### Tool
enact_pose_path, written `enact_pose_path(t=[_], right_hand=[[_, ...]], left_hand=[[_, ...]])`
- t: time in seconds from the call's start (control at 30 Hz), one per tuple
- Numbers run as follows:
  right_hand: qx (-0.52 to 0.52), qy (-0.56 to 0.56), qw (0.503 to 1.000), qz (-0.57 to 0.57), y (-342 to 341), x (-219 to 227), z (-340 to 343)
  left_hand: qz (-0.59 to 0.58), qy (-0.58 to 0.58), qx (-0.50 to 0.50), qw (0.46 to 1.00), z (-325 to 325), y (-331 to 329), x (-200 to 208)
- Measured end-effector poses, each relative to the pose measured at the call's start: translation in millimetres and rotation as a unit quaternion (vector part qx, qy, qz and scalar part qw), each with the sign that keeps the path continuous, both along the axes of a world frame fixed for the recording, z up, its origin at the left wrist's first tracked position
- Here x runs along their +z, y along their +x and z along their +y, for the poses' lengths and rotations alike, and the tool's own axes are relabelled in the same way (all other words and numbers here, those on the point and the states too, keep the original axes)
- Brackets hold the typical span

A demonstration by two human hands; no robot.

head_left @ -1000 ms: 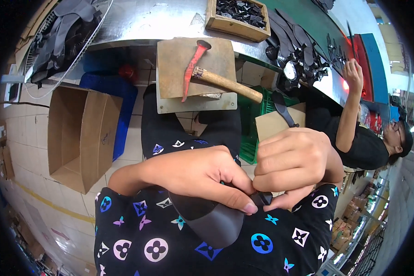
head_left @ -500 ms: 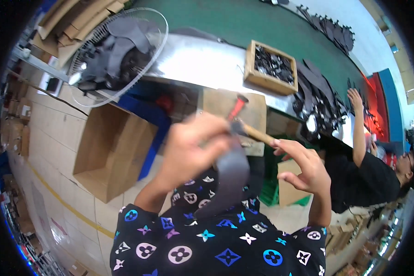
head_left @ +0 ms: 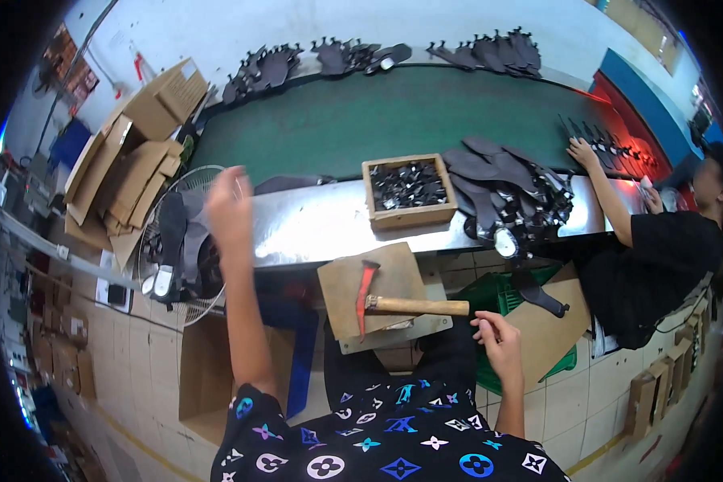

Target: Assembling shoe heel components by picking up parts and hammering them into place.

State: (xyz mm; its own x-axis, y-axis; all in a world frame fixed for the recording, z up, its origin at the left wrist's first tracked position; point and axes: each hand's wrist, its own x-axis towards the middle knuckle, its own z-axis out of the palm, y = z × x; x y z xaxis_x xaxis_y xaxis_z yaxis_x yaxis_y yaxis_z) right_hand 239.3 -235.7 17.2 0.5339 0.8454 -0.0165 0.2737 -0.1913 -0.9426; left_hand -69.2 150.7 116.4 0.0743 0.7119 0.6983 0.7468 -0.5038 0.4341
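Observation:
In front of me a hammer [head_left: 420,306] with a red-painted head and wooden handle lies on a tan board [head_left: 341,293]. My right hand [head_left: 501,345] is just past the handle's end, apart from it, fingers loosely bent and holding nothing visible. Raised at the left is my left hand [head_left: 230,210], beside a round wire basket [head_left: 209,309] filled with dark soles [head_left: 173,229]. Motion smears its fingers, so what they hold, if anything, does not show. Right of the hammer, a dark sole [head_left: 538,293] appears over a cardboard sheet [head_left: 556,337]; whether it rests there is unclear.
A wooden box [head_left: 414,217] of small black parts stands on the metal ledge [head_left: 305,229], beside a heap of dark sandal pieces [head_left: 510,193]. Beyond runs a green conveyor belt [head_left: 337,120]. A co-worker [head_left: 651,249] reaches over it at the right. An open carton [head_left: 209,386] stands lower left.
The dark sole that hung by my left hand has left it. That hand has risen leftward toward the wire basket. My right hand has lowered slightly, and my view has tilted up.

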Motion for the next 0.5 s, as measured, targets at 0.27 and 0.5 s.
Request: enact_pose_path(t=[0.27,0.5], right_hand=[[0.143,0.093,0.867,-0.469,-42,21,64],[0.196,0.095,0.868,-0.445,-27,-37,61]], left_hand=[[0.278,-0.293,-0.155,0.902,178,87,-146],[0.045,0.047,-0.058,0.996,134,76,-40]])
